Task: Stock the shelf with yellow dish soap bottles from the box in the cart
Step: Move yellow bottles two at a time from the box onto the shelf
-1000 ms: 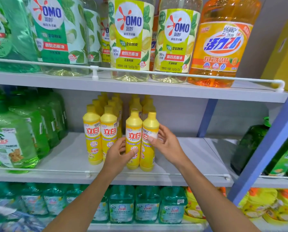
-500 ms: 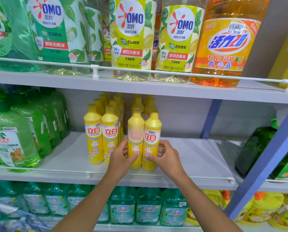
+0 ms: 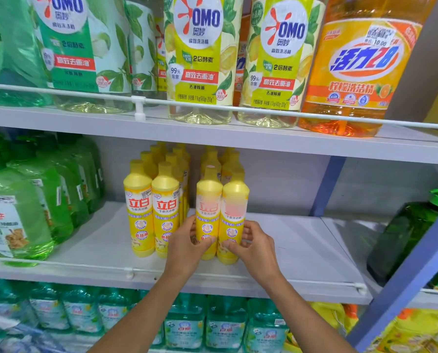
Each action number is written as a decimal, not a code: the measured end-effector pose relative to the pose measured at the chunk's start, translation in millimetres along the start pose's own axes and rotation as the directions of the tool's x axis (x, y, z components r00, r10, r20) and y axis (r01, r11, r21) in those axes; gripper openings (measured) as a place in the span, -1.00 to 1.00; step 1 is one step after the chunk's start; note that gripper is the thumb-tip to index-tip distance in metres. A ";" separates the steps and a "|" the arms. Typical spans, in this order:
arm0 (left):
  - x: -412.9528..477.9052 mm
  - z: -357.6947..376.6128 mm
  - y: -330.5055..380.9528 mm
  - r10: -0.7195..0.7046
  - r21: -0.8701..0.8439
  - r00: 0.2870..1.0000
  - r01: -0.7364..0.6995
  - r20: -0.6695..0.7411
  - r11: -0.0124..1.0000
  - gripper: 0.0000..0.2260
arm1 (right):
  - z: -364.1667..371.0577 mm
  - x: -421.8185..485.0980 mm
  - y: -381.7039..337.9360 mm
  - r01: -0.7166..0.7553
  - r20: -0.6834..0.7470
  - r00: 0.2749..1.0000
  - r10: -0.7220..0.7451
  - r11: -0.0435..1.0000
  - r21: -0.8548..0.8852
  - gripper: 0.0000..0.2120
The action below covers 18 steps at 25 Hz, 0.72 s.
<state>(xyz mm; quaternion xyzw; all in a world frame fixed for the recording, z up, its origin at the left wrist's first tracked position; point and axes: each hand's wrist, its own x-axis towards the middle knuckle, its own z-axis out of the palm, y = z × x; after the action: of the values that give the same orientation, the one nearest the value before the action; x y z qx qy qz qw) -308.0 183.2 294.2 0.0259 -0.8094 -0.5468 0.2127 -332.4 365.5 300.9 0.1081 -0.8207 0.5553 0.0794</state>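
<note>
Several yellow dish soap bottles stand in rows on the middle shelf point(image 3: 296, 248). My left hand point(image 3: 187, 244) grips the lower part of the front bottle of the third row point(image 3: 208, 200). Beside it, my right hand point(image 3: 253, 244) grips the front bottle of the fourth row point(image 3: 234, 200). Both bottles stand upright on the shelf, touching each other, their labels blurred. To their left stand two more front bottles point(image 3: 151, 210) with red characters on the labels. The box and the cart are out of view.
Green detergent bottles point(image 3: 21, 215) fill the shelf's left part. A white wire rail point(image 3: 263, 276) runs along its front edge. Large OMO bottles point(image 3: 200, 57) and an orange bottle point(image 3: 360, 67) stand on the shelf above. A blue upright point(image 3: 414, 273) and a dark green bottle point(image 3: 406, 235) are to the right.
The right bottle turned so its label faces front. Both hands slid down to the bottles' lower parts, and the camera moved closer.
</note>
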 end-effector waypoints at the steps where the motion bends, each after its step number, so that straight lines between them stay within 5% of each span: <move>1: 6.1 3.7 -1.6 0.005 0.039 1.000 -0.004 -0.012 0.999 -0.53 | 0.4 6.4 2.1 -0.016 -0.014 1.000 0.016 1.000 0.013 -0.49; 9: 47.8 38.0 -5.0 -0.022 0.211 0.987 0.056 -0.160 0.976 -0.47 | 7.3 55.0 11.0 -0.022 -0.058 0.998 0.019 0.998 -0.054 -0.58; 18: 55.6 42.4 -7.6 -0.076 0.167 0.976 0.112 -0.205 0.980 -0.55 | 11.3 65.3 18.6 0.011 -0.051 0.999 -0.016 0.996 -0.093 -0.65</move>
<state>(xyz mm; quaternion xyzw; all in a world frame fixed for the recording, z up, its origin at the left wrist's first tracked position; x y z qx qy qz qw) -375.8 201.9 291.7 0.1373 -0.8277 -0.4766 0.2626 -400.4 355.8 296.4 0.0957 -0.8426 0.5185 0.1092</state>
